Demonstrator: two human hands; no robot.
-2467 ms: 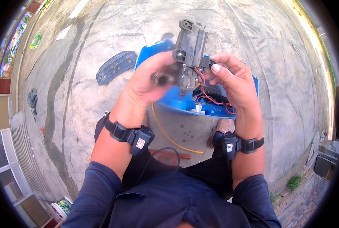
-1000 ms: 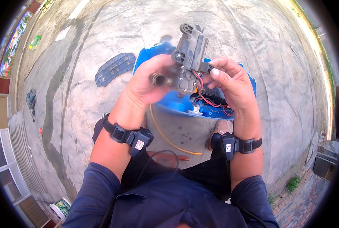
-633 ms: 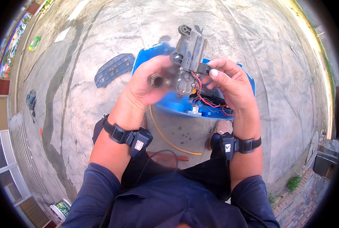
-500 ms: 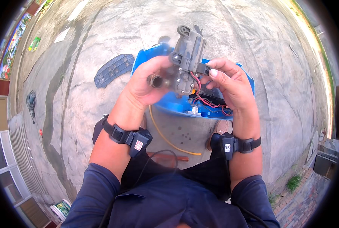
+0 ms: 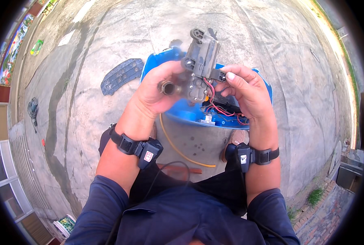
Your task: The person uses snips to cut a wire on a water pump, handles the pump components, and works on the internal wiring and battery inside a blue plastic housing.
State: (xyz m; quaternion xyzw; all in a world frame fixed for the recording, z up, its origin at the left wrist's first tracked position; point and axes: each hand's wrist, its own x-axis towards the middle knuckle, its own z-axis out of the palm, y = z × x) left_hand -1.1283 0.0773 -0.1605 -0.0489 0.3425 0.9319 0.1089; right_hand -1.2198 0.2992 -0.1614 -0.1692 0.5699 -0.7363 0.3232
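A dark grey electric pump (image 5: 201, 57) with a screwed end plate is raised over the blue plastic casing (image 5: 182, 112). My left hand (image 5: 155, 87) grips its left side. A threaded hose fitting (image 5: 167, 87) sticks out beside that palm. The fingertips of my right hand (image 5: 251, 92) pinch a small black block (image 5: 219, 75) on the pump's right side. Red and black wires (image 5: 219, 108) run from the pump down into the casing, where a black box and more wiring lie. My left fingers are mostly hidden behind the pump.
A dark, curved, ribbed panel (image 5: 122, 75) lies on the concrete left of the casing. Between my feet are a yellow hose (image 5: 174, 149) and a reddish bar (image 5: 180, 168). A dark tool-like object (image 5: 33, 112) rests far left, and a thin metal tool (image 5: 314, 54) at far right.
Both hands keep their hold on the pump. My right hand has shifted very slightly down and left, and the pump has tilted a little with it.
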